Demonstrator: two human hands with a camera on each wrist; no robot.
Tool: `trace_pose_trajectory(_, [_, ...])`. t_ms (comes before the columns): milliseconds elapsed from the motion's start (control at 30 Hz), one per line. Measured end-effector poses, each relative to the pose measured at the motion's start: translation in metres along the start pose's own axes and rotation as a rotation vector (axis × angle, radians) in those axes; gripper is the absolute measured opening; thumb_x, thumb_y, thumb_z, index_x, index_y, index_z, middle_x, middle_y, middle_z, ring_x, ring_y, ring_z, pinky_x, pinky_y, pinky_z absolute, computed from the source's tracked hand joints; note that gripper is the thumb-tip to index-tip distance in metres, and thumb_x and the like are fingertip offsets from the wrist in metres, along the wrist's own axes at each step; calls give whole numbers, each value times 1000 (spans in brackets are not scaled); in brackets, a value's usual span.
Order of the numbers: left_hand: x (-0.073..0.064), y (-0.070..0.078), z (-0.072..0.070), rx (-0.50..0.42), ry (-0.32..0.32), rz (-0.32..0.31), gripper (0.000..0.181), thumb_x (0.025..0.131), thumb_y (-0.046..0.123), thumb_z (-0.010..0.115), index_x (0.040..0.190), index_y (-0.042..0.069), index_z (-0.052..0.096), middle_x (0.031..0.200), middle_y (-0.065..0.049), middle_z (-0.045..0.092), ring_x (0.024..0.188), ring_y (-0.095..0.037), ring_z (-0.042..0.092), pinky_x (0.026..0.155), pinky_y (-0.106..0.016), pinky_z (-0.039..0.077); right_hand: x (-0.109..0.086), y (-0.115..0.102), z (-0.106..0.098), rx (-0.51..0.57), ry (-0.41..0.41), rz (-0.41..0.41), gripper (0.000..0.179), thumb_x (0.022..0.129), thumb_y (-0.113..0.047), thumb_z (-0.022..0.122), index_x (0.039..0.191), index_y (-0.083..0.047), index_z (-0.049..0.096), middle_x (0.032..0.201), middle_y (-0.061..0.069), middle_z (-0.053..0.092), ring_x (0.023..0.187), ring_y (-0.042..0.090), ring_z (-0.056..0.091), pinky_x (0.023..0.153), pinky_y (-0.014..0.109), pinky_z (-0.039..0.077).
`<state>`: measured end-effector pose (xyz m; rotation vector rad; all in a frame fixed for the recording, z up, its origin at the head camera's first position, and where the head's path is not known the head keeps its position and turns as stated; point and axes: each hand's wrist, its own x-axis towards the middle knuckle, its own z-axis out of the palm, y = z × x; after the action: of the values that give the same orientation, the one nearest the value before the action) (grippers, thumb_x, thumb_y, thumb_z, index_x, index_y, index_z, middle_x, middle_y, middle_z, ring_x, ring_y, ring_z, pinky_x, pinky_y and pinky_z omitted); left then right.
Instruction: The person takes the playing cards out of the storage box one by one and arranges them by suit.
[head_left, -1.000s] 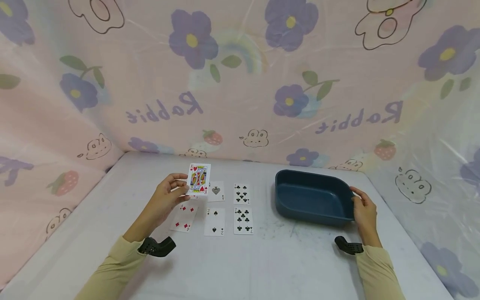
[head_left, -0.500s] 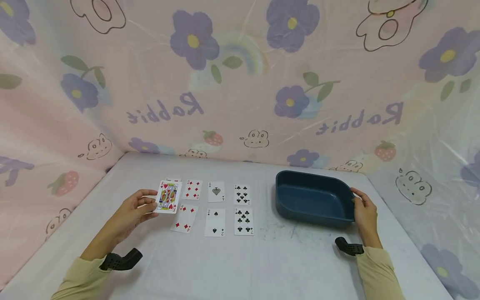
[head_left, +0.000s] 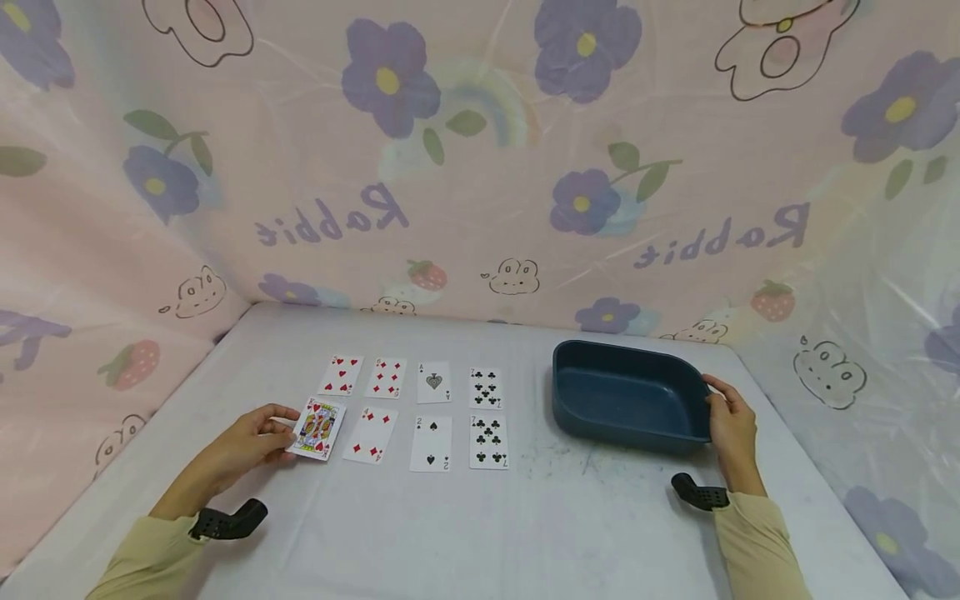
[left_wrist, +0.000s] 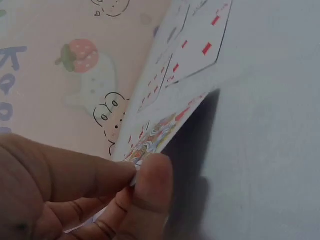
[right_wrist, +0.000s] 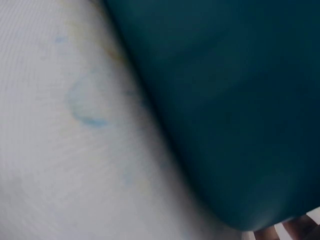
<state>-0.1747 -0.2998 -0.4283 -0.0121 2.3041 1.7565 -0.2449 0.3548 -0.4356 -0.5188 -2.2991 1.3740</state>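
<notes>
My left hand (head_left: 258, 437) pinches the left edge of a king of hearts playing card (head_left: 318, 428) between thumb and fingers. In the left wrist view the card (left_wrist: 160, 132) is tilted, its near edge raised off the table above a dark shadow. Just right of it lies a four of diamonds (head_left: 371, 436), and behind it a hearts card (head_left: 341, 375). At the right, my right hand (head_left: 732, 433) grips the right end of a dark blue rectangular bin (head_left: 630, 442). Only a few of its fingertips (right_wrist: 300, 227) show in the right wrist view, against the bin (right_wrist: 240, 110).
Other cards lie face up in two rows: a six of diamonds (head_left: 387, 379), an ace of spades (head_left: 434, 382), a two of spades (head_left: 431, 444) and two clubs cards (head_left: 488, 442). A patterned curtain (head_left: 480, 208) hangs behind the white table (head_left: 480, 533).
My left hand has moved left and down with the king of hearts, from over the back row to the front row's left end. The hearts card behind is uncovered. The right hand and bin stay put.
</notes>
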Motion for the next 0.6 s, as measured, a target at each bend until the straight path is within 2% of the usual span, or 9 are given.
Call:
trace_pose_trajectory(100, [3,-6,-2,63,-17,-15,41,94,-6,53,129,-17,34,95,-15,53,78,-21,58,70,-31,54,0,1,0,-2,2,0,39,101,-20,42,136,-11,55,66,-6,38,61,8,39,54,24,33])
trace_pose_trajectory(167, [4,-8,-1,112,-6,-20,40,92,-6,53,126,-17,36,90,-13,54,74,-21,58,67,-29,53,0,2,-1,-3,2,1,39,101,-20,42,136,-11,55,66,-6,38,61,8,39,54,24,33])
trace_pose_trajectory(300, [5,-7,3,251,36,-6,37,86,-4,56,119,-16,42,80,-8,57,67,-19,58,60,-29,51,0,4,-1,-8,3,2,39,101,-20,41,136,-10,55,67,-6,39,60,8,39,53,24,33])
trace_pose_trajectory(433, [5,-2,7,386,95,-19,33,84,0,57,114,-11,48,76,-5,56,64,-18,58,58,-31,50,-1,4,0,-4,2,4,38,101,-20,41,135,-11,55,67,-6,40,60,9,40,53,24,33])
trace_pose_trajectory(600, [2,0,11,465,122,-48,30,83,0,58,110,-9,50,76,-5,53,63,-17,55,57,-33,48,-1,4,1,-23,-21,13,39,102,-21,41,137,-12,54,70,-5,43,63,9,41,54,25,34])
